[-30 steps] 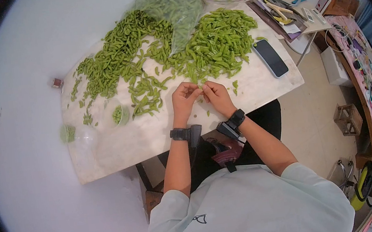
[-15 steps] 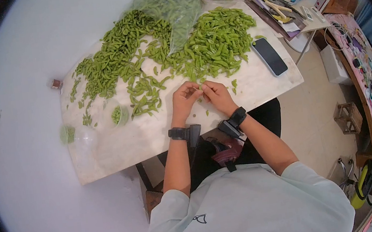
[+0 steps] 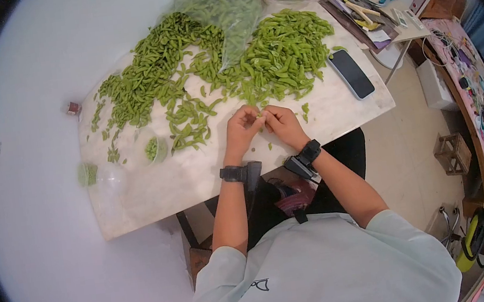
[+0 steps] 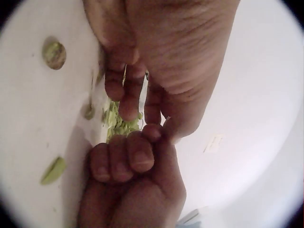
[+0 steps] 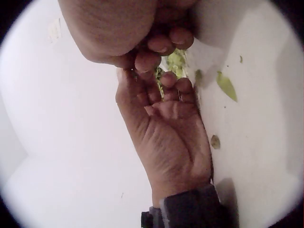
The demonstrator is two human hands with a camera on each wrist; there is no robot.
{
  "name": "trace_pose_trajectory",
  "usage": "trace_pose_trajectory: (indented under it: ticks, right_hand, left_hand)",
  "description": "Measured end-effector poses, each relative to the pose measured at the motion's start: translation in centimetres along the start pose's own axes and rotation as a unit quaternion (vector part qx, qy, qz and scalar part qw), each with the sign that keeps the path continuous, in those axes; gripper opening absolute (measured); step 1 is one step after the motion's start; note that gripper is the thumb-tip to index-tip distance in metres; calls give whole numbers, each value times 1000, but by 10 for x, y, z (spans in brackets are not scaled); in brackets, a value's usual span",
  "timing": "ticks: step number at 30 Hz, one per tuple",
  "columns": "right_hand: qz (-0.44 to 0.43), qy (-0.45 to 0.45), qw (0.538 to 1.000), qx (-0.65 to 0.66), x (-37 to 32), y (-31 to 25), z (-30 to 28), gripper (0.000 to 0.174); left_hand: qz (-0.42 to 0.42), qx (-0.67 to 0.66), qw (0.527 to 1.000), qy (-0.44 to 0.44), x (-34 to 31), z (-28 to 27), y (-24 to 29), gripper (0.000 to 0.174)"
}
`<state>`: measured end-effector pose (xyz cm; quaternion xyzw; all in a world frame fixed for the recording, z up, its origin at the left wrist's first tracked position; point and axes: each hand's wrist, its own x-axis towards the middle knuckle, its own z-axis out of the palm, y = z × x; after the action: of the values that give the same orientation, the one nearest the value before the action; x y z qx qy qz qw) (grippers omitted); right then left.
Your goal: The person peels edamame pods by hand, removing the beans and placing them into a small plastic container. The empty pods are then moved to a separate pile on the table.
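Note:
Both hands meet at the fingertips over the table, just below the pods' near edge. Thumb and forefinger of the left hand (image 3: 242,133) pinch a small green pod (image 3: 259,115), mostly hidden by the fingers. The right hand (image 3: 287,128) pinches at the same spot, its other fingers curled. In the left wrist view, the right hand (image 4: 137,185) touches the left hand (image 4: 171,52) at the thumb tips; the pod cannot be made out there. Bright green pods (image 3: 288,56) lie heaped beyond the hands, and darker pods (image 3: 142,88) spread to the left.
A plastic bag of pods (image 3: 217,7) lies at the back. On the left stand a cup of green beans (image 3: 153,150) and another cup (image 3: 87,174). A phone (image 3: 352,74) lies on the right of the table (image 3: 158,205). Loose bits lie near the hands.
The left hand has shifted very slightly right, against the right fingertips. Less green shows above the fingertips than before. The right hand has barely moved.

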<state>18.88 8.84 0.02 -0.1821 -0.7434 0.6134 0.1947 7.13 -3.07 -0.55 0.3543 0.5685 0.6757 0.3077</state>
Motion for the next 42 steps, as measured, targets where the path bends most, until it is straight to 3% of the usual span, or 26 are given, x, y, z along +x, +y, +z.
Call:
trace_pose_trajectory:
  ticks: [10,14,17,23,34,37,38,41,42]
  right_hand:
    - [18,72,990,124,-2,1,8,25]
    - [-7,53,994,93,-2,0,10,19]
    - [-14,49,996,78,-2,2,9,18]
    - [-26,39,995,88,-1,5,9,18]
    - [5,35,999,31,-1,8,8,22]
    - [-71,38,995,52,-1,12,11,15]
    - [-60,35,996,48,-2,13,11,15]
    - [-42,28,998,46,0,12,10,14]
    - [-43,27,997,53,0,11,10,14]
  left_hand:
    - [31,-7,988,150,3,-8,5,16]
    - [-19,96,977,187,-3,-33,27,11]
    - [-33,91,974,205,-8,-42,52,15]
    - [-34,190,974,120,-18,-50,58,20]
    - [-59,263,957,102,-35,-55,63,19]
    - [-70,268,955,102,-38,-53,65,17]
    - [-79,274,953,100,-39,-51,68,17]
    - [-120,401,905,83,-41,-65,66,16]
    - [-82,384,913,115,-42,-70,66,15]
